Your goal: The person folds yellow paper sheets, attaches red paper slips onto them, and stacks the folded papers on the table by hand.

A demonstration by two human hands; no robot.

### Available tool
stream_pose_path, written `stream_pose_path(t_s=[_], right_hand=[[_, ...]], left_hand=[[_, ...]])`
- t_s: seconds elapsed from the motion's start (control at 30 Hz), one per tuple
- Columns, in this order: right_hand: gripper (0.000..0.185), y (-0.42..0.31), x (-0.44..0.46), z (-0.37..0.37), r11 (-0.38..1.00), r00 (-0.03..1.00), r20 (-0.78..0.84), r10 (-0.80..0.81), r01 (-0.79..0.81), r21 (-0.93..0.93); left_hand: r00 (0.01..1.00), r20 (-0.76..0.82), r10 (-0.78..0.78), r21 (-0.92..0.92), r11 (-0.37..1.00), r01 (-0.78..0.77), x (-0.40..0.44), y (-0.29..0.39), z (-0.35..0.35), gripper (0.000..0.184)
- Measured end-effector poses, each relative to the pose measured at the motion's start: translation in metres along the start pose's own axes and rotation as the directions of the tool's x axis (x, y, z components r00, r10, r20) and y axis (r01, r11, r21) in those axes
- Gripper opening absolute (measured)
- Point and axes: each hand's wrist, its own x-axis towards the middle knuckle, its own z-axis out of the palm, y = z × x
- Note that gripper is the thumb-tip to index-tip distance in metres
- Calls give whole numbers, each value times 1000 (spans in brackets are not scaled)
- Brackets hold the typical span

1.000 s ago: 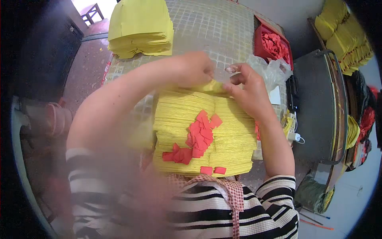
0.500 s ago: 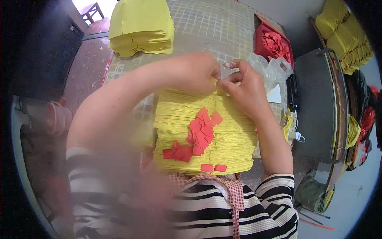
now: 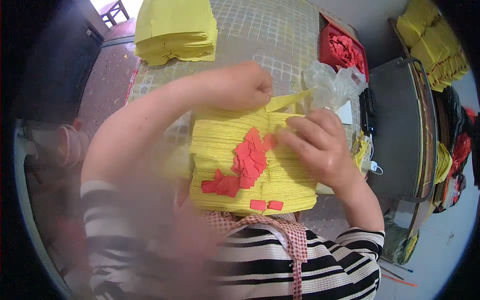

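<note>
A thick stack of yellow paper (image 3: 295,175) lies in front of my body, its layered edges facing up. Small red paper pieces (image 3: 250,160) are heaped on its middle, with two more near the front edge. My left hand (image 3: 245,87) is closed at the stack's far edge, pinching a yellow sheet (image 3: 289,101) that sticks out to the right. My right hand (image 3: 322,145) is over the stack's right side, its fingertips at a red piece beside the heap; whether they grip it is blurred.
Another yellow paper stack (image 3: 175,30) stands at the far left of the tiled table (image 3: 265,30). A red box (image 3: 342,50) of red pieces and a crumpled clear plastic bag (image 3: 335,82) are at the far right. More yellow bundles (image 3: 435,42) sit beyond.
My right hand has left the far edge and come back toward me, to the red pieces. My left hand stays at the far edge, where the yellow sheet now shows extended to the right.
</note>
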Motion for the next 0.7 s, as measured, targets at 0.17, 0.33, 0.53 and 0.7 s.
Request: stream_pose_path(t_s=[0.17, 0.33, 0.53, 0.7], right_hand=[[34, -5, -5, -4, 1000, 989, 148, 5, -6, 3], [33, -9, -3, -6, 960, 959, 88, 268, -274, 66], [27, 11, -1, 5, 795, 868, 109, 484, -489, 359], [25, 30, 22, 17, 556, 719, 327, 613, -687, 468]], left_hand=[[999, -19, 27, 39, 999, -26, -1, -2, 1, 24], [999, 27, 25, 66, 997, -26, 0, 0, 1, 24], [989, -71, 131, 251, 962, -109, 4, -6, 10, 22], [976, -151, 157, 355, 930, -95, 12, -11, 10, 19]])
